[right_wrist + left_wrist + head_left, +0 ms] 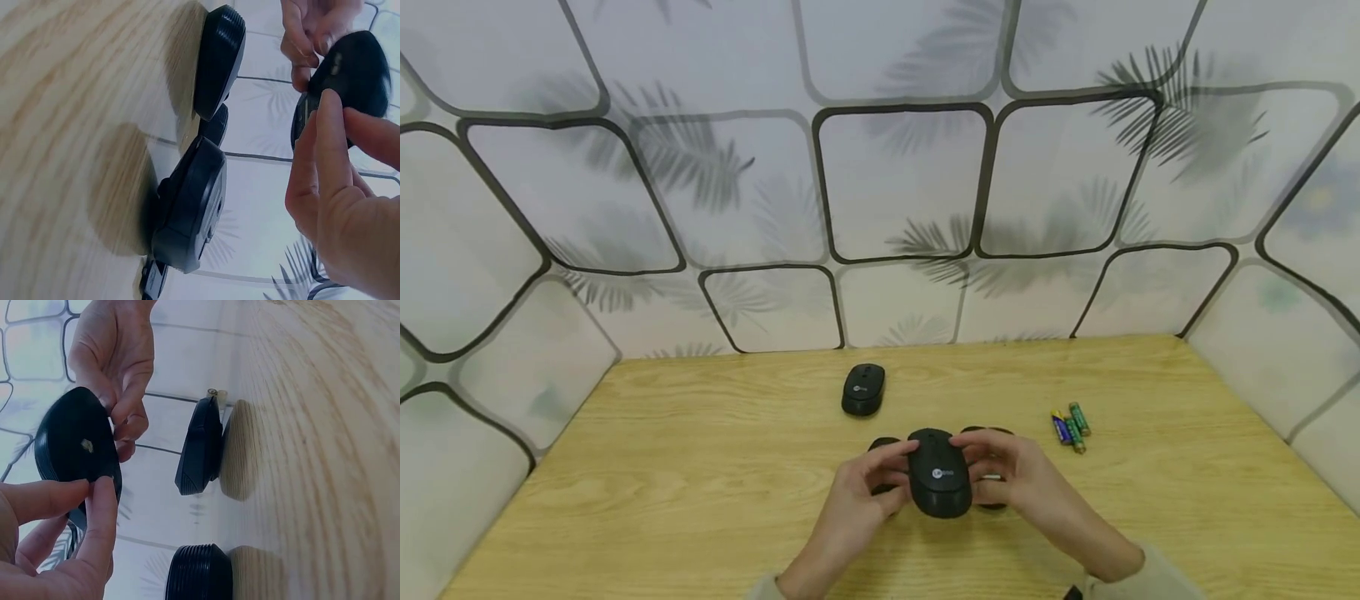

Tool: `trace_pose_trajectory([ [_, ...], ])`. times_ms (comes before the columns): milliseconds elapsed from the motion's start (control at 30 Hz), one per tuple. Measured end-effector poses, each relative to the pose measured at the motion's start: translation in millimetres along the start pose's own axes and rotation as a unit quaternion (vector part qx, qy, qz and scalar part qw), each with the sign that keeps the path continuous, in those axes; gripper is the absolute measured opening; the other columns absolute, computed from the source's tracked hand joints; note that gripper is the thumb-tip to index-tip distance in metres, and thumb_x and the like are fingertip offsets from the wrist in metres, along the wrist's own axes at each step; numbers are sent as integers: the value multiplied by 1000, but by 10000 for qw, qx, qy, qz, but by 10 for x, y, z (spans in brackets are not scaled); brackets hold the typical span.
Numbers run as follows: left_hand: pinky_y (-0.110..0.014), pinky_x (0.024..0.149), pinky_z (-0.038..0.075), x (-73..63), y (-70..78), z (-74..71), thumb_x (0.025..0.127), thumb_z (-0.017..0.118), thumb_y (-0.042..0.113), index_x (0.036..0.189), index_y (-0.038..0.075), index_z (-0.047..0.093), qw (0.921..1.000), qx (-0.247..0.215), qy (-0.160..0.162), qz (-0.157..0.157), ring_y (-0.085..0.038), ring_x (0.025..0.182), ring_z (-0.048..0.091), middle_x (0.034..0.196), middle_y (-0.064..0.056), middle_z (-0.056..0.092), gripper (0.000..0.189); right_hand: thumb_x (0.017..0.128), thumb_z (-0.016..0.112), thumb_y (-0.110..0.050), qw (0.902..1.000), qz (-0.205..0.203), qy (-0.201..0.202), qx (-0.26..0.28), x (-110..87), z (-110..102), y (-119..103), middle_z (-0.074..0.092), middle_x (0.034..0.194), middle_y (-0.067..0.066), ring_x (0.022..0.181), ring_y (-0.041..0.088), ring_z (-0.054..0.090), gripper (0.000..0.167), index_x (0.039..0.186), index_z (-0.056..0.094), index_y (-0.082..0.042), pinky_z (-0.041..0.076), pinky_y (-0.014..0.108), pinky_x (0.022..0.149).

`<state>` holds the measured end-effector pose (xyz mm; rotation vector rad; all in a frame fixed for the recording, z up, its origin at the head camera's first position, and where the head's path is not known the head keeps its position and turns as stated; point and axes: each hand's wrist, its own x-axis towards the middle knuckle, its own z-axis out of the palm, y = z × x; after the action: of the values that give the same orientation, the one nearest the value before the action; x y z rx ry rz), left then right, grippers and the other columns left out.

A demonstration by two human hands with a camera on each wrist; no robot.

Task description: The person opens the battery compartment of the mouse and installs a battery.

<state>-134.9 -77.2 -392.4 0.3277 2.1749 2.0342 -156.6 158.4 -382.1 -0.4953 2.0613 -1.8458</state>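
Left hand (859, 498), right hand (1021, 473) — gripping mouse (939, 483) between them — above table (700, 483).

On my feed I see a wooden table (685, 475) stretching under and past both hands. Straight out beyond the left hand (859, 493) I have one mouse (863, 389). Just behind that hand lies a second mouse (220, 59), partly hidden; a third (189, 209) lies likewise behind the right hand (1017, 473). Farther right, near one another, I spot batteries (1075, 435), green and blue.
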Motion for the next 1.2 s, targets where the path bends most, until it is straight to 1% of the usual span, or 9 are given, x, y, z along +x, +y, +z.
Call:
trace_pose_trajectory([
  [200,-30,73,63,33,10,31,88,70,-13,133,-8,61,9994,-321,-154,28,-23,87,68,97,-10,65,47,88,71,9,9998,82,-37,201,-13,-1,-22,60,107,14,90,21,66,59,139,44,19,63,34,76],
  [300,-29,72,61,26,2,25,90,73,-2,129,-7,64,9997,242,-16,75,-19,85,65,94,-6,64,40,94,66,4,9992,160,-224,295,-21,0,-29,62,98,13,80,19,67,51,137,43,21,64,35,71],
  [433,-27,79,54,1,-10,16,95,73,16,119,-2,69,9970,768,67,59,-18,92,63,100,-3,66,30,100,65,-10,9993,257,-228,-155,-17,12,-48,62,85,9,66,15,62,35,122,57,15,61,31,62],
  [600,-33,82,62,-11,-10,43,101,64,14,128,-8,59,9992,-286,-263,-43,-27,104,69,111,-13,67,35,102,62,-13,9991,236,-142,-333,-1,36,-55,61,89,8,77,21,66,24,108,62,10,64,37,69],
  [667,-36,79,63,-12,-6,54,102,63,11,138,-10,49,9974,-657,-266,-87,-30,103,70,112,-16,67,44,102,61,-12,9994,236,-159,-206,1,44,-49,63,95,10,84,24,68,27,111,62,13,64,39,74],
  [767,-38,73,64,-10,-2,65,100,65,9,149,-6,39,9969,-757,-195,-70,-30,99,71,115,-18,66,57,103,60,-12,9995,227,-188,80,-5,52,-35,65,105,14,93,25,69,36,123,55,17,63,39,77],
  [967,-44,75,64,-33,15,76,96,70,9,155,3,37,9972,-565,-467,-153,-25,105,64,129,-15,58,68,103,53,-3,9966,-266,-611,488,-22,49,-2,55,132,33,105,32,68,65,156,17,8,64,43,71],
  [1100,-50,94,56,-45,30,72,92,74,9,157,7,36,9963,-502,-665,-228,-27,113,62,138,-14,54,75,104,50,-3,9949,-401,-858,354,-36,51,-1,48,135,33,103,34,67,63,158,19,4,64,42,67],
  [1200,-44,96,56,-47,37,59,91,76,6,159,8,33,9940,-681,-802,-305,-29,117,61,142,-14,52,80,105,52,-7,9953,-364,-838,334,-42,55,-11,46,134,31,102,34,67,60,156,24,4,64,42,65],
])
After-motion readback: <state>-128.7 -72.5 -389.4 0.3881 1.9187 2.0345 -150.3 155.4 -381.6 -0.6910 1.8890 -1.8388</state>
